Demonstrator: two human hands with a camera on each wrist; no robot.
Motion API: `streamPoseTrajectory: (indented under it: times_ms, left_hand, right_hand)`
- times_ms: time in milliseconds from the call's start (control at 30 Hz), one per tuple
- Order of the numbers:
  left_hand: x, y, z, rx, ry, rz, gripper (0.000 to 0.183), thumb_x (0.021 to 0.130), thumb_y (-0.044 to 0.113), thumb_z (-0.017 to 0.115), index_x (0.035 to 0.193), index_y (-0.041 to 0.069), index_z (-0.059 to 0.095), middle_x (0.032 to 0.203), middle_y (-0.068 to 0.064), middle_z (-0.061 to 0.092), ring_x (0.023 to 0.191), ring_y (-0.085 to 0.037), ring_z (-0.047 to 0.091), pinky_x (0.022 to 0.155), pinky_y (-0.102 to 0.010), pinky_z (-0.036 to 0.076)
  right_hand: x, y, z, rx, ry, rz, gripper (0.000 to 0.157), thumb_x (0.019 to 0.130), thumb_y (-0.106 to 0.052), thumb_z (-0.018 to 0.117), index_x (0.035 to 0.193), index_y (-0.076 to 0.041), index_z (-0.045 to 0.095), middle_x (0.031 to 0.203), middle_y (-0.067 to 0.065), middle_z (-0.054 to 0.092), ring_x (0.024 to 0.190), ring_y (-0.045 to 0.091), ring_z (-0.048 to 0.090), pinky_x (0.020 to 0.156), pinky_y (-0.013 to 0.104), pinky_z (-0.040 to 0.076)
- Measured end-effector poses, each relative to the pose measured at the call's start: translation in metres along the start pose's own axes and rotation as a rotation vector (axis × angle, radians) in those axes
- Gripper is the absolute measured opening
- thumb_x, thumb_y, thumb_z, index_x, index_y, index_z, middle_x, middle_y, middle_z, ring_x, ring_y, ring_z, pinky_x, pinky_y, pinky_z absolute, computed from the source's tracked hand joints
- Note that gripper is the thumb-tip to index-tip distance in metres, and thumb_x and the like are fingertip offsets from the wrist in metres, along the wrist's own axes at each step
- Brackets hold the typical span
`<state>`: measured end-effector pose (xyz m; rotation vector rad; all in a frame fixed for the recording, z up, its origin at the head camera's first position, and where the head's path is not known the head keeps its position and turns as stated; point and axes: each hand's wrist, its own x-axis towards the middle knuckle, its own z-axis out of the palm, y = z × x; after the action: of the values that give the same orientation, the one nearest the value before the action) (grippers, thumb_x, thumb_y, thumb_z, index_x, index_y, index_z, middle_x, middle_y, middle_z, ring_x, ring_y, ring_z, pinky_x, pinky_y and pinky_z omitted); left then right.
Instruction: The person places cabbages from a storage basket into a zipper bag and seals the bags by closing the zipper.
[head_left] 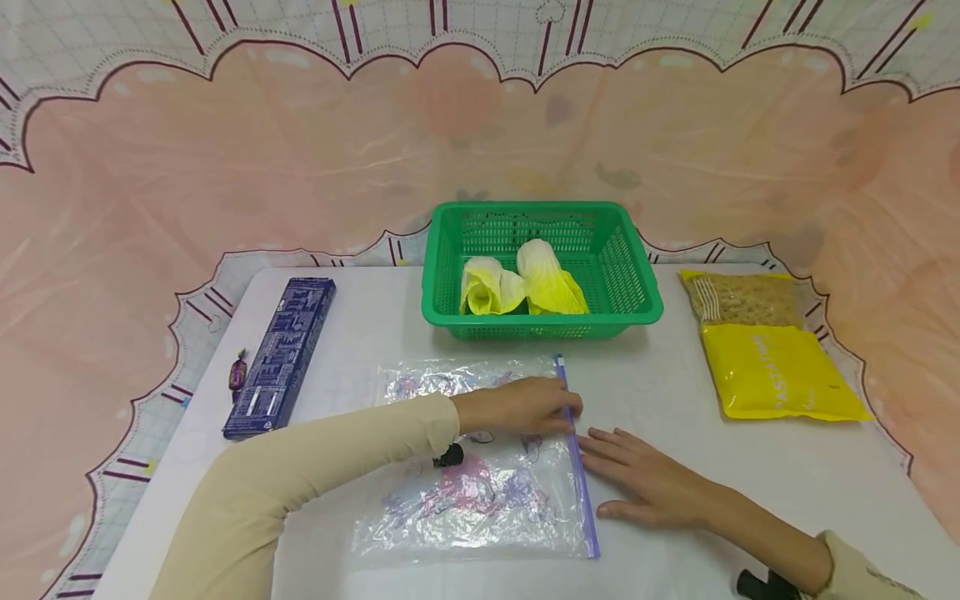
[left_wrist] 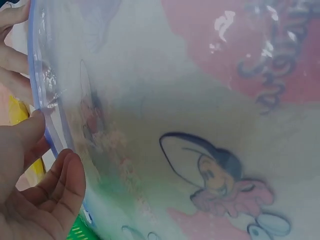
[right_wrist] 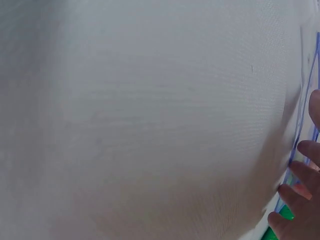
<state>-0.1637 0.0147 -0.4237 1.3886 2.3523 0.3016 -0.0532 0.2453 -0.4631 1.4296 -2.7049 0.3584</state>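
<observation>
A clear plastic zip bag (head_left: 480, 492) with pink and purple cartoon prints lies flat on the table, its purple zip strip (head_left: 583, 483) along the right side. My left hand (head_left: 521, 406) reaches across the bag and pinches the strip at its upper part. In the left wrist view, the fingers (left_wrist: 67, 185) are bent close beside the strip. From the right, my right hand (head_left: 652, 483) lies palm down with fingers extended, fingertips right at the strip's outer edge. The right wrist view catches those spread fingers (right_wrist: 305, 200) along the purple edge.
Behind the bag stands a green basket (head_left: 543, 327) holding two pale yellow-green leafy heads (head_left: 551, 279). To the left are a dark blue flat box (head_left: 281, 358) and a small wrapped candy (head_left: 237, 373). A yellow pasta bag (head_left: 780, 371) lies on the right.
</observation>
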Motion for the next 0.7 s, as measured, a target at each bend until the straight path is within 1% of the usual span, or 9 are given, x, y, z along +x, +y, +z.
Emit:
streamPoseTrajectory:
  times_ms: [133, 300, 367, 467, 500, 567, 633, 700]
  left_hand:
    - [0.001, -0.002, 0.0, -0.012, -0.004, 0.0, 0.021, 0.095, 0.036, 0.061, 0.111, 0.021, 0.062, 0.098, 0.006, 0.06, 0.087, -0.006, 0.054, 0.079, -0.018, 0.046]
    - [-0.001, -0.003, -0.005, -0.01, -0.001, 0.028, 0.016, 0.095, 0.033, 0.062, 0.102, 0.018, 0.062, 0.092, 0.005, 0.057, 0.084, -0.008, 0.051, 0.076, -0.018, 0.043]
    - [-0.002, -0.004, -0.006, -0.007, -0.006, 0.047, 0.016, 0.096, 0.031, 0.061, 0.101, 0.016, 0.062, 0.092, 0.004, 0.057, 0.084, -0.008, 0.05, 0.076, -0.018, 0.043]
    - [-0.004, -0.007, -0.008, 0.017, -0.006, 0.082, 0.016, 0.097, 0.029, 0.059, 0.102, 0.014, 0.063, 0.095, 0.002, 0.059, 0.087, -0.009, 0.053, 0.082, -0.018, 0.046]
    - [-0.004, -0.008, -0.008, 0.028, -0.005, 0.093, 0.016, 0.097, 0.028, 0.058, 0.102, 0.013, 0.063, 0.097, 0.002, 0.06, 0.089, -0.009, 0.054, 0.084, -0.019, 0.047]
    - [-0.005, -0.008, -0.009, 0.049, -0.004, 0.107, 0.017, 0.098, 0.026, 0.057, 0.104, 0.012, 0.063, 0.1, 0.0, 0.061, 0.095, -0.011, 0.056, 0.09, -0.021, 0.048]
    - [-0.006, -0.008, -0.011, 0.065, -0.006, 0.118, 0.016, 0.099, 0.025, 0.056, 0.105, 0.011, 0.062, 0.103, -0.001, 0.061, 0.099, -0.013, 0.057, 0.095, -0.023, 0.048]
    - [-0.007, -0.008, -0.012, 0.083, -0.006, 0.124, 0.016, 0.099, 0.024, 0.055, 0.106, 0.01, 0.061, 0.105, -0.001, 0.061, 0.102, -0.014, 0.057, 0.097, -0.024, 0.047]
  right_hand:
    - [0.001, 0.0, 0.001, -0.008, -0.012, -0.006, 0.061, 0.092, -0.05, 0.059, 0.139, -0.012, 0.052, 0.145, 0.011, 0.051, 0.13, 0.034, 0.047, 0.121, 0.015, -0.008]
    - [0.003, -0.001, 0.001, -0.026, -0.022, 0.001, 0.059, 0.092, -0.05, 0.058, 0.138, -0.014, 0.054, 0.145, 0.01, 0.051, 0.131, 0.034, 0.047, 0.12, 0.015, -0.011]
    - [0.003, -0.002, 0.001, -0.025, -0.021, 0.007, 0.058, 0.092, -0.05, 0.059, 0.137, -0.014, 0.055, 0.145, 0.01, 0.051, 0.13, 0.034, 0.047, 0.12, 0.015, -0.012]
    - [0.003, -0.004, 0.001, -0.012, -0.022, 0.024, 0.057, 0.092, -0.049, 0.059, 0.137, -0.014, 0.055, 0.146, 0.009, 0.051, 0.131, 0.034, 0.046, 0.12, 0.015, -0.01]
    - [0.003, -0.004, 0.001, -0.01, -0.023, 0.033, 0.056, 0.092, -0.048, 0.059, 0.137, -0.015, 0.055, 0.146, 0.009, 0.05, 0.131, 0.034, 0.046, 0.122, 0.018, -0.005]
    - [0.004, -0.005, 0.001, -0.011, -0.027, 0.05, 0.055, 0.092, -0.048, 0.059, 0.137, -0.016, 0.055, 0.146, 0.007, 0.05, 0.132, 0.032, 0.047, 0.124, 0.029, 0.011]
    - [0.005, -0.006, 0.001, -0.009, -0.031, 0.069, 0.053, 0.092, -0.047, 0.06, 0.137, -0.018, 0.056, 0.146, 0.006, 0.051, 0.132, 0.031, 0.047, 0.118, 0.041, 0.027]
    - [0.006, -0.008, 0.001, -0.008, -0.034, 0.087, 0.052, 0.092, -0.047, 0.06, 0.136, -0.019, 0.056, 0.146, 0.005, 0.051, 0.132, 0.03, 0.048, 0.106, 0.05, 0.04]
